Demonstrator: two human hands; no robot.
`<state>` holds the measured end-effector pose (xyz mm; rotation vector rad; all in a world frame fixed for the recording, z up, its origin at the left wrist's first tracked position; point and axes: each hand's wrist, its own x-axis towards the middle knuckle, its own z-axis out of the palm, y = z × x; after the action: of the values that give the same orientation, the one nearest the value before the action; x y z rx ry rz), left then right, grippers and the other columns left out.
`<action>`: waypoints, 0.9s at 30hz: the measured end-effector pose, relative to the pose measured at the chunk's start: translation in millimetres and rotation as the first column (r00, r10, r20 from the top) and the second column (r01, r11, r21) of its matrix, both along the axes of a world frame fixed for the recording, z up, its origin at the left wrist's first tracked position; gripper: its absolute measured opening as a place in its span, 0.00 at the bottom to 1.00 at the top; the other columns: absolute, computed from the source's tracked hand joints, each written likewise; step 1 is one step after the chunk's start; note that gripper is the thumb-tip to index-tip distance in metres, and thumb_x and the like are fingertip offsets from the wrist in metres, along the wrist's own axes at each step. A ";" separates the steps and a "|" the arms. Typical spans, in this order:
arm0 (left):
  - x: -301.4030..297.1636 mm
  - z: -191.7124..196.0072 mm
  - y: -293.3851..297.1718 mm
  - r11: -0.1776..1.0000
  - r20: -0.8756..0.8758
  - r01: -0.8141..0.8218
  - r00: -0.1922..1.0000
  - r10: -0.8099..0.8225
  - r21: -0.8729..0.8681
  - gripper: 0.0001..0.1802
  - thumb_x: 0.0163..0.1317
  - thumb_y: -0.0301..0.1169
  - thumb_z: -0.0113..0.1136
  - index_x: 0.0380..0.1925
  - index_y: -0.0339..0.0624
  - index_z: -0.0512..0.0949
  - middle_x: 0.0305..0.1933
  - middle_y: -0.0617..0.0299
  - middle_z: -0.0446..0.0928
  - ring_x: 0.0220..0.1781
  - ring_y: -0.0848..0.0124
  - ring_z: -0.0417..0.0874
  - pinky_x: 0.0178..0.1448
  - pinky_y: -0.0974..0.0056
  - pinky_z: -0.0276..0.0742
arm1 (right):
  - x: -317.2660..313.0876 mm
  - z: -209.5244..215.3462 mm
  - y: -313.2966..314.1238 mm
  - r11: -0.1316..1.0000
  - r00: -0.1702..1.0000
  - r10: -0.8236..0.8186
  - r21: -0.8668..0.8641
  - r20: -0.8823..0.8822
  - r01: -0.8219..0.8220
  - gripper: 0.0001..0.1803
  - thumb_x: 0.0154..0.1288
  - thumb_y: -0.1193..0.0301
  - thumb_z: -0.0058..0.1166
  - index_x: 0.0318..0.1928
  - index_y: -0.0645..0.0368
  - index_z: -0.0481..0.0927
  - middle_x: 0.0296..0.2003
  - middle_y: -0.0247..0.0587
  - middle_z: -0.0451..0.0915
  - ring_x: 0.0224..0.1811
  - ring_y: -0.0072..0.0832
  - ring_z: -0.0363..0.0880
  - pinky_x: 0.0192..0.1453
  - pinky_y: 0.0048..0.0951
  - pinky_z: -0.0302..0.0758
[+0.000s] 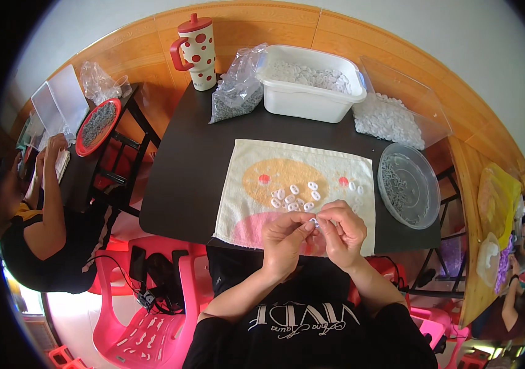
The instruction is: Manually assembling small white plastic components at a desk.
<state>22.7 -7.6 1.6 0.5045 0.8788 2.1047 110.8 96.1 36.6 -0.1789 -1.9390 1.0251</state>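
Close together over the near part of a cream towel [233, 184], my left hand [284, 243] and my right hand [344, 237] meet at the fingertips. The left thumb and forefinger pinch a small white oval plastic piece [314, 222], mostly covered by fingers. My right fingers are closed in a pinch against it; whatever else they hold is too small to make out. Just beyond my hands lies a loose cluster of similar white two-holed plastic pieces [290, 198]. A couple more white pieces [352, 186] lie at the towel's right side.
Along the table's back stand a spotted tumbler [200, 55], a bag of small grey parts [238, 98] and a white tub [312, 103] of white pieces. To the right are a clear box [392, 120] and a round tub [409, 184] of grey parts. People sit at both sides.
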 end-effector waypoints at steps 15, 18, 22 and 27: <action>-6.7 -5.5 -1.2 0.998 0.017 0.011 1.000 -0.009 -0.067 0.07 0.66 0.16 0.58 0.42 0.31 0.82 0.35 0.57 0.84 0.30 0.75 0.82 0.37 0.72 0.80 | -0.7 -2.3 30.7 0.962 0.988 0.137 -0.249 0.066 -0.117 0.05 0.66 0.85 0.54 0.41 0.68 0.79 0.37 0.35 0.78 0.31 0.13 0.70 0.32 0.18 0.65; -7.9 -3.8 0.5 0.998 0.045 0.019 0.999 -0.016 -0.056 0.06 0.66 0.17 0.59 0.42 0.31 0.82 0.34 0.57 0.84 0.30 0.74 0.83 0.36 0.72 0.80 | -10.7 4.2 65.3 1.000 0.964 -0.005 -0.019 0.264 0.010 0.07 0.65 0.85 0.53 0.42 0.67 0.80 0.35 0.39 0.78 0.32 0.22 0.75 0.35 0.22 0.70; -9.9 -8.8 0.9 0.996 -0.020 0.021 1.000 -0.023 -0.085 0.06 0.66 0.17 0.59 0.42 0.31 0.82 0.34 0.57 0.84 0.30 0.75 0.83 0.35 0.72 0.80 | -31.3 2.1 82.2 0.933 0.874 -0.130 0.356 0.468 -0.052 0.08 0.60 0.82 0.57 0.41 0.64 0.83 0.37 0.45 0.76 0.37 0.40 0.77 0.42 0.34 0.75; -7.6 -9.9 -0.6 0.995 -0.101 -0.002 0.995 -0.008 -0.096 0.10 0.67 0.17 0.58 0.46 0.32 0.81 0.35 0.58 0.83 0.30 0.75 0.83 0.35 0.72 0.80 | -32.4 1.5 74.6 0.874 0.798 -0.179 0.466 0.575 -0.139 0.06 0.59 0.77 0.60 0.39 0.61 0.83 0.36 0.44 0.76 0.43 0.42 0.76 0.48 0.41 0.74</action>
<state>15.0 -8.2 -8.4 0.5652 1.0309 2.0381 78.4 170.7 38.1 -0.2619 -2.7164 0.4353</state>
